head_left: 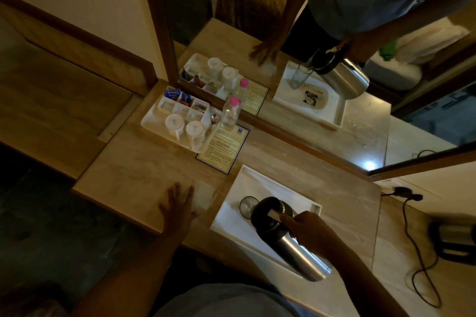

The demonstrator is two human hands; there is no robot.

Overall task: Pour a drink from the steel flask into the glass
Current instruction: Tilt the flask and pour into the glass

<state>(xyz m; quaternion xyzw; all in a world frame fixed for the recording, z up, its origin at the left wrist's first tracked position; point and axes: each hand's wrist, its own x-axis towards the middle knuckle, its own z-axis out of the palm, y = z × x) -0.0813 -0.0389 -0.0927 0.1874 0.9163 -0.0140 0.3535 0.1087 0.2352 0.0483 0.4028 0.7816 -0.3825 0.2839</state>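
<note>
One steel flask (pixel 288 234) in right hand (pixel 306 231), tilted over glass (pixel 247 206)

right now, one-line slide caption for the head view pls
Right hand tilts the steel flask toward the glass on a white tray; left hand rests flat on the counter.

The left hand (pixel 177 204) lies flat, palm down, fingers spread and pointing away from the body, its bare forearm stretched forward. The right hand (pixel 306 230) (seen from behind the knuckles) is curled closed in a grip, wrist bent inward, forearm reaching in from the right.
</note>
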